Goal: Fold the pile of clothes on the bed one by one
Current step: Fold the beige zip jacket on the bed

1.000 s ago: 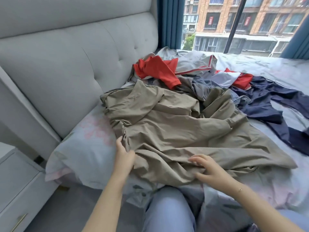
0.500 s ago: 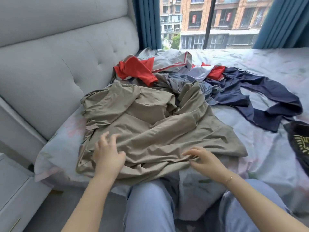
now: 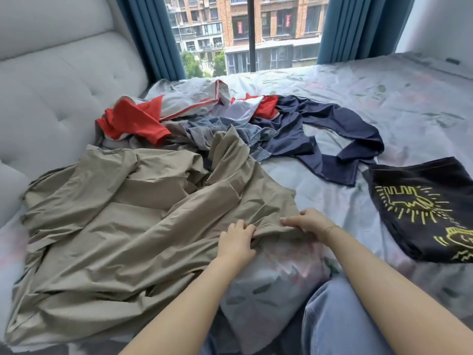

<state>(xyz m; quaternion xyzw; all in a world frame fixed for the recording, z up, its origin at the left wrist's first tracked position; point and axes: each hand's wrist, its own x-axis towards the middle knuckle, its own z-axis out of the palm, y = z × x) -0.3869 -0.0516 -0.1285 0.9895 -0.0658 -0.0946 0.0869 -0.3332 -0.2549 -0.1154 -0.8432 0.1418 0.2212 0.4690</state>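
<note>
The large crumpled khaki garment of thin smooth fabric (image 3: 122,226) lies spread over the near left of the bed (image 3: 358,103), in front of the pile of red, grey and navy clothes (image 3: 230,119). Both hands pinch its near right edge: the left hand (image 3: 236,243) bunching the hem, the right hand (image 3: 307,222) just beside it, seemingly with fingers curled under. It looks light, limp and somewhat slippery, so corners or seams would give the surest hold.

Black printed garment (image 3: 422,208) cut off at right edge; fingertips under khaki fabric (image 3: 122,226).
</note>
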